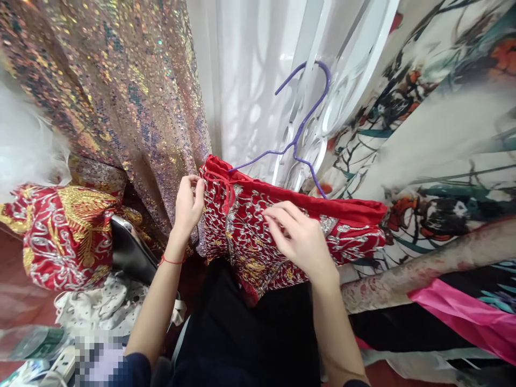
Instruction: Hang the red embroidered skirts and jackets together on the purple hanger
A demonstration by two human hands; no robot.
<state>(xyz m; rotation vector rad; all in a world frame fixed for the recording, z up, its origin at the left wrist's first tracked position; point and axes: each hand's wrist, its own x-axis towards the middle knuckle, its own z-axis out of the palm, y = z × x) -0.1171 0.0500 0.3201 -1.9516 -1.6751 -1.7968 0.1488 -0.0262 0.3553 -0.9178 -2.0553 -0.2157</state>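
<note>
Red embroidered garment (250,236) already draped over purple wire hanger (300,129) (hook hangs in front of the white curtain (242,80)). L hand (187,204) pinches its left edge; R hand (300,239) lies on front, fingers prob. nipping cloth. Straightening unfinished.

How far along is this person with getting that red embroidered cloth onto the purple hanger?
Done, it seems: the red embroidered cloth already drapes over the purple hanger, folded at the top. In hand: the left hand pinches its left edge while the right hand presses on the front. Left, probably: evening out the drape; the lower part looks bunched. Another red embroidered piece lies at the left.
</note>
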